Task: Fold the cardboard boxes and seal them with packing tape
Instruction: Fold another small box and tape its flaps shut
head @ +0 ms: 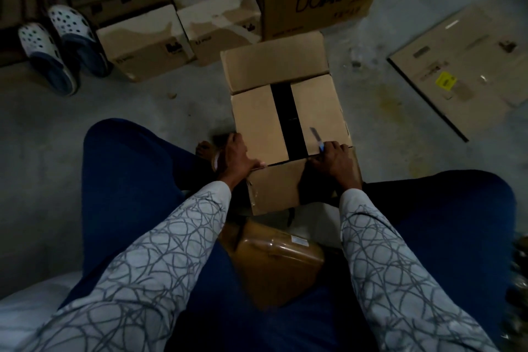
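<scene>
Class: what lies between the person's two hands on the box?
In the head view, between the left hand and right hand lies the box's near flap and the near end of the dark gap.

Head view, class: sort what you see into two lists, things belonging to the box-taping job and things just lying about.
Job: unsealed box, left hand gripping its corner, right hand holding a cutter, brown tape roll on the lap, flat cardboard sheet.
Lying about: pair of shoes, large boat carton.
</scene>
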Available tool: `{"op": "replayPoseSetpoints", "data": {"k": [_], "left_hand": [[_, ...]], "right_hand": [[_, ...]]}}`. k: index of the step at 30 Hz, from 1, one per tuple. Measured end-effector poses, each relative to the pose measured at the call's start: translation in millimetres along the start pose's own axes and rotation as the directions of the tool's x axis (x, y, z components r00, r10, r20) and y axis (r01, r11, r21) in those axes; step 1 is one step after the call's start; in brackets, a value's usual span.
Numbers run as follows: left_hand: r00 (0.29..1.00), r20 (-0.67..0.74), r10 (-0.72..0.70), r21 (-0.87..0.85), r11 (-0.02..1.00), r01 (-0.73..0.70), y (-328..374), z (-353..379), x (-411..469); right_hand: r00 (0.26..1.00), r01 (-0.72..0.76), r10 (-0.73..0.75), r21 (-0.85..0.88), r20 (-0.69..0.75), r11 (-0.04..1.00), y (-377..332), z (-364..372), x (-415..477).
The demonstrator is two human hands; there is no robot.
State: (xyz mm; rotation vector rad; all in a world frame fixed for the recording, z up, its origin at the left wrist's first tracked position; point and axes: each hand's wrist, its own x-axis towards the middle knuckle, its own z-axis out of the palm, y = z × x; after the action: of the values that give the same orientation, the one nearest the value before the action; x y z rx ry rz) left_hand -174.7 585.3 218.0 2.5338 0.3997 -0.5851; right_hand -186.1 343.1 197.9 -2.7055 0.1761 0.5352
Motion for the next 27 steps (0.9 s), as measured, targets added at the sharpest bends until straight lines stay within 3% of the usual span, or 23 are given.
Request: {"op": "replayPoseSetpoints", "data": {"k": [3, 7, 9, 10, 13, 19, 23, 27], "left_hand": [[0.989, -0.045, -0.137, -0.166, 0.978, 0.128, -7, -3, -4], [0.959, 0.021, -0.281, -0.413, 0.871, 0.264, -12, -6, -20], [0.919, 0.264, -0.291, -0.631, 0.669, 0.393, -18, 0, -19], [0.883, 0.375, -0.283, -0.659, 0.588, 0.469, -19, -1, -20], [0.794, 0.534, -0.291, -0.636, 0.48, 0.604, -35, 1, -14], [0.769, 0.574, -0.283, -0.629, 0.449, 0.635, -26, -16, -13], [0.872, 0.389, -0.298, -0.696, 0.525, 0.49, -19, -18, 2], [0.896, 0.394, -0.206, -0.698, 0.568, 0.437, -15, -27, 7]], "right_hand": [[0.981, -0.18, 0.185, 0.086, -0.061, 0.98, 1, -11, 3], [0.89, -0.395, 0.435, 0.247, -0.134, 0.885, 9, -26, 5], [0.84, -0.475, 0.531, 0.32, -0.112, 0.82, 15, -29, 4], [0.827, -0.499, 0.557, 0.36, -0.075, 0.789, 19, -29, 2], [0.851, -0.497, 0.519, 0.437, 0.077, 0.75, 28, -24, -7], [0.834, -0.498, 0.551, 0.475, 0.034, 0.725, 30, -28, -16], [0.837, -0.507, 0.541, 0.487, 0.082, 0.711, 31, -26, -22], [0.81, -0.532, 0.576, 0.549, 0.109, 0.645, 27, -25, -29]]}}
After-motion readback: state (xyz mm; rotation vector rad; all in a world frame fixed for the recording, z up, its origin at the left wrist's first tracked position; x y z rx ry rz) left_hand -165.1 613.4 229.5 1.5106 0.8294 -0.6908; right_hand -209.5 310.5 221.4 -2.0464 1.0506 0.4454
